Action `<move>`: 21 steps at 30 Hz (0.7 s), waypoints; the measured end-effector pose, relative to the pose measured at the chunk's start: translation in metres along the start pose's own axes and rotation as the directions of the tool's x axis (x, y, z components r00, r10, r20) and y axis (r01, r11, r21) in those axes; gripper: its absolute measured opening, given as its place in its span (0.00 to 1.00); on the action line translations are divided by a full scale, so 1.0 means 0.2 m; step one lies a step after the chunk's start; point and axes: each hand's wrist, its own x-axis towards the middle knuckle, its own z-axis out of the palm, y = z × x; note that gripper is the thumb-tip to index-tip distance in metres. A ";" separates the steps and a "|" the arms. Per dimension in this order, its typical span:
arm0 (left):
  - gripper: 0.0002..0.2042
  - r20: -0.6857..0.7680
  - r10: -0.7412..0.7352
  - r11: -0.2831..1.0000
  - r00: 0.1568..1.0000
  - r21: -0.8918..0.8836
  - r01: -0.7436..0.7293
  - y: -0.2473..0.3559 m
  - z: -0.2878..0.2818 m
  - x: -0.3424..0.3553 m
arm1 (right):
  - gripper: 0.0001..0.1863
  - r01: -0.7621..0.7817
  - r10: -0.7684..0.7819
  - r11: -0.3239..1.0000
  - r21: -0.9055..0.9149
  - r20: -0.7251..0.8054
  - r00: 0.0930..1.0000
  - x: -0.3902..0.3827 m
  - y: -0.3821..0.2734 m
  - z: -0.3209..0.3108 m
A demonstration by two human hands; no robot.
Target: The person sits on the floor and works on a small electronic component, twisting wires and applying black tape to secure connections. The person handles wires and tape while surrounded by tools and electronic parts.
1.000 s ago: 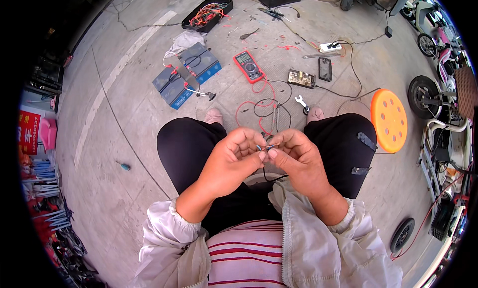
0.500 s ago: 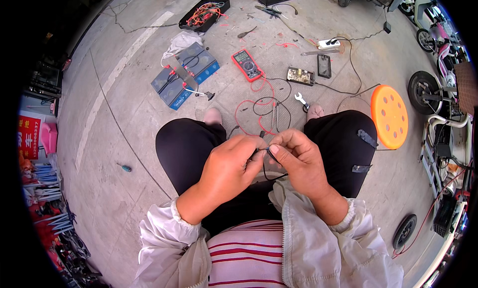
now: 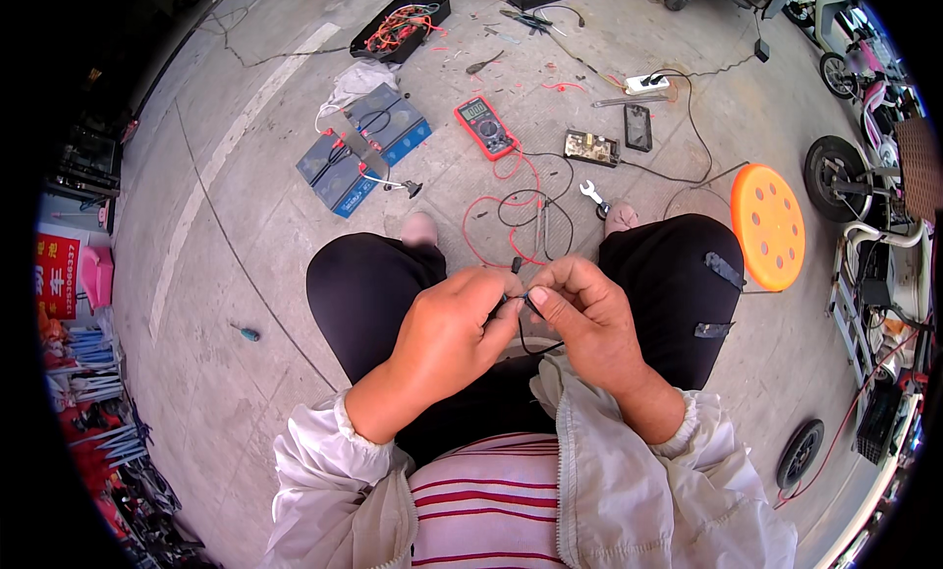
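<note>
In front of my lap, both hands come together on a thin black cable (image 3: pixel 531 345). My left hand (image 3: pixel 450 321) is closed, its thumb and fingers pinching the cable, with a small dark end sticking up beyond the fingertips. Close against it, my right hand (image 3: pixel 592 320) pinches the same cable between thumb and forefinger. Most of the gripped part is hidden by the fingers. Past my hands, a red multimeter (image 3: pixel 484 128) lies face up, its red and black leads (image 3: pixel 465 221) looped on the floor. An open-ended wrench (image 3: pixel 591 192) rests by my right foot.
Blue batteries (image 3: pixel 403 123) with wires stand ahead left. An opened circuit box (image 3: pixel 591 146), its black cover (image 3: pixel 637 127) and a white power strip (image 3: pixel 647 84) lie ahead right. An orange stool (image 3: pixel 767 227) is beside my right knee; a screwdriver (image 3: pixel 248 333) lies left.
My fingertips have shifted slightly on the cable, and its dark end shows a little more beyond my left fingers. Both hands stay nearly in place.
</note>
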 end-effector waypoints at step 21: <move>0.11 0.563 -0.449 0.260 0.693 -0.660 0.705 -0.05 -0.03 0.01 | 0.04 0.063 -0.065 0.996 -0.066 -0.039 0.997 0.01 0.01 -0.01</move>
